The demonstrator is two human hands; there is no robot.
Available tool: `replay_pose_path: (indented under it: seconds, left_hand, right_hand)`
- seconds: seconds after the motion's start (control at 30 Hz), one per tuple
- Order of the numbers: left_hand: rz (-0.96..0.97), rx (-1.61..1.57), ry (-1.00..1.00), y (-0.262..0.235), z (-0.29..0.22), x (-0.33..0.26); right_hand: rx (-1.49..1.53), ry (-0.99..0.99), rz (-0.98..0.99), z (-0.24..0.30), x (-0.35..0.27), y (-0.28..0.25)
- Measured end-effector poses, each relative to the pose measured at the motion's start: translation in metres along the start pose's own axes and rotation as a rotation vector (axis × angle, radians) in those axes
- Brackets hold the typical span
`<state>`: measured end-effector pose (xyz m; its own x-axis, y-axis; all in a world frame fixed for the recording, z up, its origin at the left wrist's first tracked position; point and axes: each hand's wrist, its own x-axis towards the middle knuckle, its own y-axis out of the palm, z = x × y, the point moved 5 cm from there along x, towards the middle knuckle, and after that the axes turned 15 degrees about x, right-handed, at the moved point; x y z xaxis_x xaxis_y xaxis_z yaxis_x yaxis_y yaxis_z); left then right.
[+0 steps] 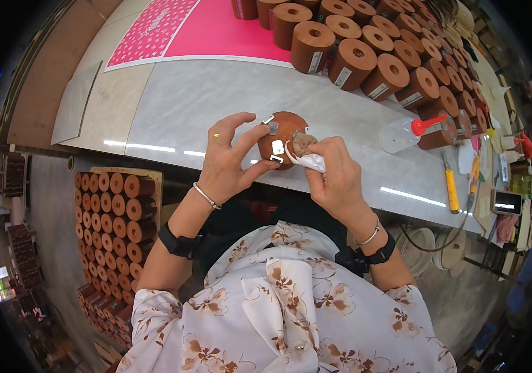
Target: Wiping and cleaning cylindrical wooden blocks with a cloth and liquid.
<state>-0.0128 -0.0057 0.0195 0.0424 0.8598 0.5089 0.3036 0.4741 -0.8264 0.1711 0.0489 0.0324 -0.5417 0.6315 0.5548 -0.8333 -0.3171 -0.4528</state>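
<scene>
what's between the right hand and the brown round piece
A bunched tan-and-white cloth, pinched in the right hand, lies between it and the brown round piece; the head view shows this.

pale script point(156, 20) on the pink sheet point(229, 31); labels point(342, 76) on brown cylinders point(306, 57) unreadable.

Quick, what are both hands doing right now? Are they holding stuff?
Left hand: holding the brown cylinder between thumb and fingers.
Right hand: closed on a bunched white cloth.
</scene>
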Motion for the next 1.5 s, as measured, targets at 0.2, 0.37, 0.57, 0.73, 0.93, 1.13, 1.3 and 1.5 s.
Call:
replay_pose_path:
  seconds: [0.2, 0.37, 0.57, 0.73, 0.93, 1.13, 1.3, 1.5]
  left_hand:
    - [-0.037, -0.048, 0.016, -0.003, -0.005, -0.004]
    - [-0.036, -0.105, 0.027, 0.001, -0.010, -0.007]
    - [-0.079, -0.179, -0.113, -0.007, -0.005, -0.005]
    - [-0.076, -0.111, -0.111, -0.001, -0.005, 0.001]
    - [0.017, -0.127, -0.226, 0.004, -0.007, -0.002]
    - [0.088, -0.240, -0.278, 0.033, -0.014, -0.006]
    - [0.037, -0.327, -0.442, 0.052, 0.001, -0.016]
    - [-0.112, -0.349, -0.348, 0.058, -0.004, -0.014]
  right_hand:
    - [0.016, 0.000, -0.003, 0.000, 0.000, 0.001]
    - [0.011, 0.017, -0.005, -0.002, -0.001, 0.000]
    - [0.198, 0.100, -0.074, -0.001, -0.014, -0.014]
    - [0.213, 0.206, -0.075, -0.007, -0.032, -0.021]
    - [0.192, 0.157, -0.032, -0.006, -0.039, -0.017]
    - [0.165, -0.027, -0.070, 0.005, -0.015, -0.024]
    - [0.017, -0.089, 0.012, -0.009, 0.017, 0.002]
    - [0.121, 0.266, -0.062, -0.124, -0.022, -0.028]
